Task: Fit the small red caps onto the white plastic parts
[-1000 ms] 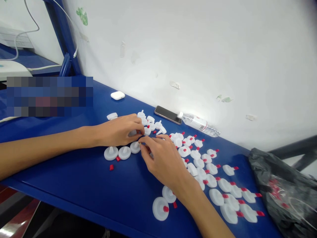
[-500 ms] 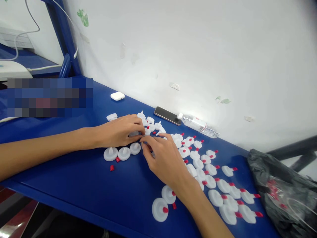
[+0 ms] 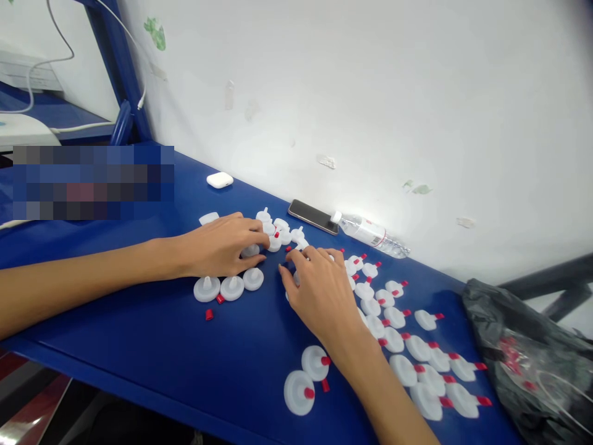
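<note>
Over the blue table, my left hand (image 3: 227, 244) is open, thumb and forefinger apart. A white plastic disc (image 3: 251, 250) with a short spout shows between them; whether the fingers touch it I cannot tell. My right hand (image 3: 319, 290) is open too, fingers spread and curved, over more white discs that it partly hides. A small red cap (image 3: 288, 249) lies near its forefinger. Below my left hand stand several uncapped discs (image 3: 232, 287), spouts up, beside a loose red cap (image 3: 209, 314). To the right, many discs (image 3: 430, 380) carry red caps on their spouts.
A phone (image 3: 313, 216) and a plastic bottle (image 3: 370, 233) lie along the wall. A white earphone case (image 3: 220, 180) rests farther left. At the right edge a black bag (image 3: 491, 309) holds a clear bag of red caps (image 3: 512, 358). Another red cap (image 3: 325, 385) lies near the front.
My right hand has drawn back to the right, away from my left hand, and its fingers have spread. The left thumb and forefinger have parted slightly.
</note>
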Available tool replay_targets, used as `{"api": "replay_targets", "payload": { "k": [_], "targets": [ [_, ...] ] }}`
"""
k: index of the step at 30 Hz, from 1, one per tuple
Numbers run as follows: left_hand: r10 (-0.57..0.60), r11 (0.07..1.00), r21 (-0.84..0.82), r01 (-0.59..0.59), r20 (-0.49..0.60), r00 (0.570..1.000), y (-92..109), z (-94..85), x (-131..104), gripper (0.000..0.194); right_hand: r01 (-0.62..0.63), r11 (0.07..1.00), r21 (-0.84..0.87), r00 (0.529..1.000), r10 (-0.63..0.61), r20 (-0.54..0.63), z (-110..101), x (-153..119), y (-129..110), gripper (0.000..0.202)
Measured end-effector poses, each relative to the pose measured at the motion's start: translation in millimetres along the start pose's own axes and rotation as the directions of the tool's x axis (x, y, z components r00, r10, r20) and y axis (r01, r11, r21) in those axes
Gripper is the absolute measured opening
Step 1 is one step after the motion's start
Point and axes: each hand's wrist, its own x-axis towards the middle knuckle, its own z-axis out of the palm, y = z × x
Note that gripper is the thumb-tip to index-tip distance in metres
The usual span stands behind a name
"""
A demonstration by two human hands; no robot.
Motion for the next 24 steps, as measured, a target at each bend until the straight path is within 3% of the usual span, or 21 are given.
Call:
{"api": "replay_targets", "payload": {
  "k": [6,11,19,24],
  "targets": [
    [0.005,0.994,-0.110,-0.017,-0.109,0.994,3,-4.0,4,0.023,0.005,1.000,0.002,1.000,-0.005,0.001,0,2,-2,0.026],
    [0.013,0.995,-0.097,-0.030,-0.173,0.985,6,-8.5,6,0.026,0.011,1.000,-0.013,1.000,-0.011,0.006,0,3,-2,0.029],
    [0.003,0.994,-0.109,-0.022,-0.175,0.984,10,-12.0,6,0.033,0.008,1.000,-0.006,1.000,-0.008,0.002,0,3,-2,0.029],
    [-0.098,0.985,-0.152,0.078,-0.128,0.987,11,-11.6,5,0.036,-0.003,1.000,0.003,1.000,0.003,-0.005,0,2,-1,0.030]
  ]
}}
